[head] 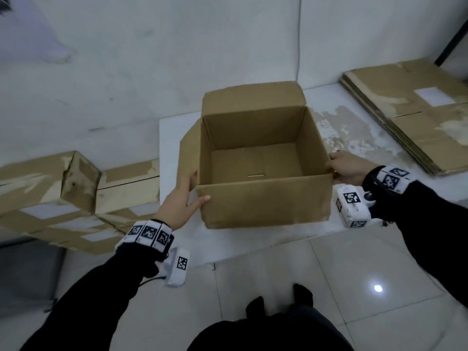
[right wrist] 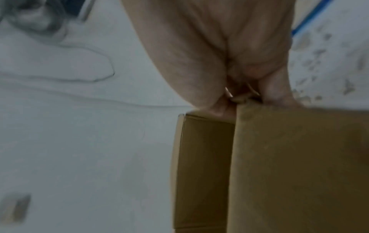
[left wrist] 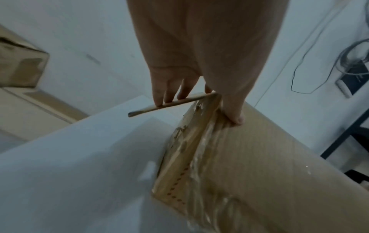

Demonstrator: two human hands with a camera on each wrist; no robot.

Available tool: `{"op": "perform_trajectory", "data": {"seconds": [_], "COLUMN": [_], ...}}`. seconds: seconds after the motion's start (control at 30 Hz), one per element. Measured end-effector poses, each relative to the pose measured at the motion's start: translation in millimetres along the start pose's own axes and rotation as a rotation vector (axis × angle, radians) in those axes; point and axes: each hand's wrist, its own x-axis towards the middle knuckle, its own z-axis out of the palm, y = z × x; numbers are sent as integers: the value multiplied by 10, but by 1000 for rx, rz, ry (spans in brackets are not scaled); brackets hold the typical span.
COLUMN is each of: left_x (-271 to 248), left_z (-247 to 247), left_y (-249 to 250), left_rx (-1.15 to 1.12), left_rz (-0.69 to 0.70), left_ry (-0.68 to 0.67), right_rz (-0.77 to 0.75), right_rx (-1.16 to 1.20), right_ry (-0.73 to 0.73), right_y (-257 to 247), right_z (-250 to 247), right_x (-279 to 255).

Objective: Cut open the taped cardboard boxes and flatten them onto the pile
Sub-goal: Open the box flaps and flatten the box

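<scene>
Head view: the open box [head: 263,158] stands on a white table [head: 253,239] between taped boxes [head: 63,196] and the flat pile [head: 415,115]. Left wrist: left hand [left wrist: 199,66] grips its corner, fingers spread. Right wrist: right hand [right wrist: 229,66] pinches the rim.
</scene>
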Motion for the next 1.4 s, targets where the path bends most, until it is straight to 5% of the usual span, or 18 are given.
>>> {"op": "perform_trajectory", "data": {"seconds": [0.17,0.3,0.4,0.53,0.67,0.83,1.03,1.23,1.3,1.4], "left_x": [570,834,925,979,1044,1212,1260,949,881,787], "left_z": [-203,-293,-161,266,499,434,123,-45,-125,-243], "left_y": [621,1493,2188,2743,2904,3082,3054,2964,2855,2657], "left_rx": [254,257,59,-15,153,488,633,666,638,583], "left_rz": [66,326,497,393,334,259,270,319,282,220], "left_ry": [-9,135,165,110,149,-35,-199,-285,-286,-282], "right_rz": [-229,-360,-341,-405,-460,-465,-346,-6,-40,-242], "right_rx": [277,91,100,142,28,-29,365,849,1007,1081], "right_ry": [363,615,619,592,517,439,691,-102,-121,44], "right_y": [143,518,737,988,1108,1224,1182,748,552,184], "right_z": [-99,307,874,1206,1247,1052,95,-477,-542,-651], "right_x": [-172,-229,-277,-244,-230,-285,-137,276,260,150]}}
